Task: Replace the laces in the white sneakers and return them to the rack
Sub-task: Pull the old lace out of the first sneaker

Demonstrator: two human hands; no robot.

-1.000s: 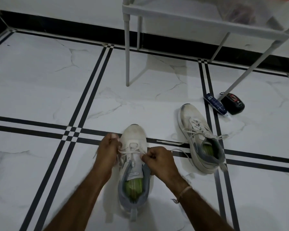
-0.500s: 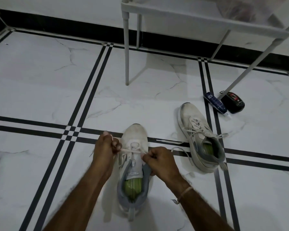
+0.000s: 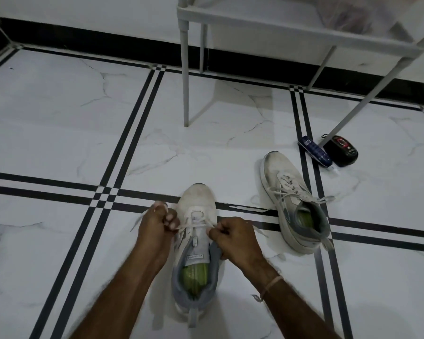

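Head view: left hand (image 3: pixel 157 226) pinches one flat white lace (image 3: pixel 184 225) end across the near mesh sneaker (image 3: pixel 196 199) on glossy marble floor (image 3: pixel 59 118); right hand (image 3: pixel 235 237) pinches the other, fingers curled. Scuffed second sneaker (image 3: pixel 279 167) lies farther right.

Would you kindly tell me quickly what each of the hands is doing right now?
Left hand: closed, pinching one end of the lace on the near sneaker.
Right hand: closed, pinching the other end of the lace.
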